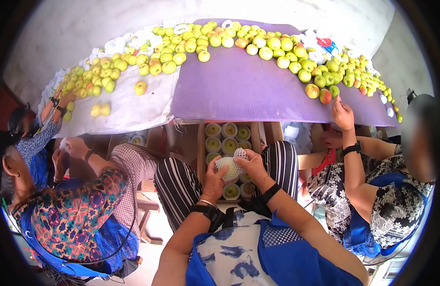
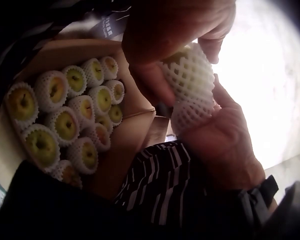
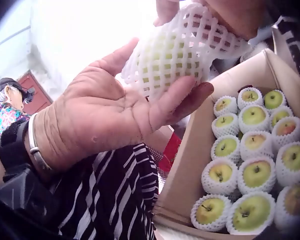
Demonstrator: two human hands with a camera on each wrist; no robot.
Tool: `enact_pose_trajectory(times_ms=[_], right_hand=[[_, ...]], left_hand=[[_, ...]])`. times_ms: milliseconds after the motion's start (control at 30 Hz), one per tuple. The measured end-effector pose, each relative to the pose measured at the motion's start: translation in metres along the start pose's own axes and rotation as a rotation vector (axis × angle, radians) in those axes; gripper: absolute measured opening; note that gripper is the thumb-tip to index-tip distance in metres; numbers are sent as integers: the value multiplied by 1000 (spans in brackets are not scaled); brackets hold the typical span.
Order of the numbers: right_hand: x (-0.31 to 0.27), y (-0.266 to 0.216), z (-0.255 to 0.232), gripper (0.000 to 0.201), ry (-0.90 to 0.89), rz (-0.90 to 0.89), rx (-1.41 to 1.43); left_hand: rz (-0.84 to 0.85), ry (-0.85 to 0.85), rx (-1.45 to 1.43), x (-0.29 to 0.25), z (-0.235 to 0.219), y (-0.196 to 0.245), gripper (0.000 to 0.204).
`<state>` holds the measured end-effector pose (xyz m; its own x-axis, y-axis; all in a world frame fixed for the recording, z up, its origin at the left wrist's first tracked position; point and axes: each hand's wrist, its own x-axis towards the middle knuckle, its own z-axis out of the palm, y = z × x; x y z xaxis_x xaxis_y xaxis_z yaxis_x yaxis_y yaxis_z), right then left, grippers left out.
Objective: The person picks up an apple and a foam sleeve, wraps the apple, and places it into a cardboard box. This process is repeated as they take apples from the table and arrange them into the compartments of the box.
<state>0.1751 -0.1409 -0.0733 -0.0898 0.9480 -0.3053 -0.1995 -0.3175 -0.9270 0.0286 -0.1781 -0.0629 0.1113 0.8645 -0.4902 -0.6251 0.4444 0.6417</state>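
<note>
Both hands hold one green apple in a white foam net [image 1: 228,169] over a carton. My left hand [image 1: 214,183] cradles its left side; in the right wrist view the left palm [image 3: 105,110] faces up, fingers curled under the netted apple [image 3: 167,62]. My right hand [image 1: 254,170] grips the net's loose end, which sticks up between thumb and fingers. In the left wrist view my left hand [image 2: 175,35] covers the top of the netted apple [image 2: 190,80], and my right hand [image 2: 222,145] lies around its lower end. The fingertips behind the net are partly hidden.
The carton [image 3: 190,175] below holds rows of netted apples [image 1: 229,145]. A table with a purple mat [image 1: 220,90] bears many loose apples [image 1: 272,44] and white nets. People sit at the left [image 1: 72,205] and right [image 1: 368,195]; one reaches to the table's apples.
</note>
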Motion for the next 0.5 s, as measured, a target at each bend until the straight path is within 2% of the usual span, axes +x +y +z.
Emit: enact_pose_trajectory(times_ms=[33,100,233,300,333,400,433,500], right_hand=[[0,-2,1,26,1,3,1],[3,-5,1,25,15,26,36],[7,2,3,22,19,-4,61],[14,15,2,23,103,-409,-357],[15,14,0,23,101,-408,-355],[11,4,2,24,68,-587,-738],[7,-5,8,24,67,-588,-739],[-1,-20,21,25,-37,-594,-750]], left_hand=[[-3,2,0,1,-1,0,45],[-40,-97,-12,9,-6,-1,47],[-19,-121,39,12,-7,-3,44],[-75,-96,92,14,-8,-3,42],[-74,-92,92,17,-7,-5,42],[-81,-71,139,18,-6,-5,40],[-80,-71,138,18,-5,-4,40],[-44,40,144,18,-2,0,40]])
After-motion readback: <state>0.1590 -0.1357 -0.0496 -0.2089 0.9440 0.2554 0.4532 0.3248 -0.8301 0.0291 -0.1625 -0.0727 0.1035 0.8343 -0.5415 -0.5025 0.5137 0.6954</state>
